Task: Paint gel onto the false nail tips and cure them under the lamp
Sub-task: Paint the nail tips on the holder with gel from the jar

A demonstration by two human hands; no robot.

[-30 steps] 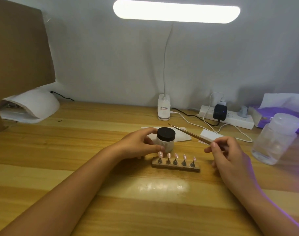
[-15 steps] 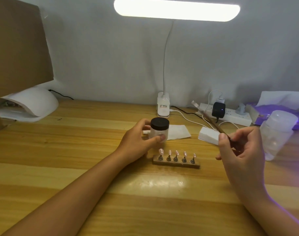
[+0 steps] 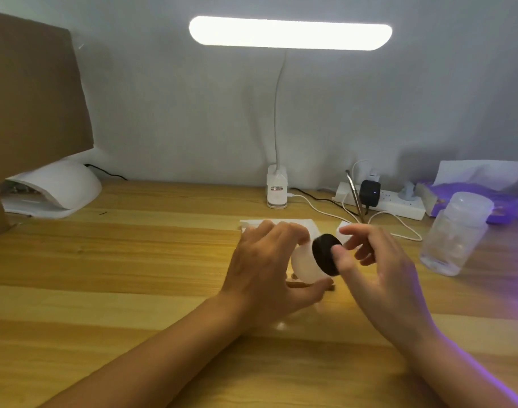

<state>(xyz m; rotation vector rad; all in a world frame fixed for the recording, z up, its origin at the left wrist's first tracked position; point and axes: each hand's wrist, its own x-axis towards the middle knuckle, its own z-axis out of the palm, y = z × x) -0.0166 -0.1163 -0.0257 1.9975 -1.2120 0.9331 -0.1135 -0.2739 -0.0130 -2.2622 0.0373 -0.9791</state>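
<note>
left hand (image 3: 263,269) grip clasps tilted gel jar (image 3: 303,267); right hand (image 3: 381,278) grip pinches its black lid (image 3: 324,257)

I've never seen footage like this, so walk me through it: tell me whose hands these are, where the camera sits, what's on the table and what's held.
No machine here: these are a person's two bare hands, filmed by one wide-angle camera worn on the head, looking forward and down. The left hand grips a small white jar tipped sideways, its round black lid facing the right hand. That hand's thumb touches the lid while its fingers hold a thin brown brush pointing up. On the pale wooden table are a white domed curing lamp at far left, a white bar-shaped desk lamp, a white power strip and a clear plastic bottle.
</note>
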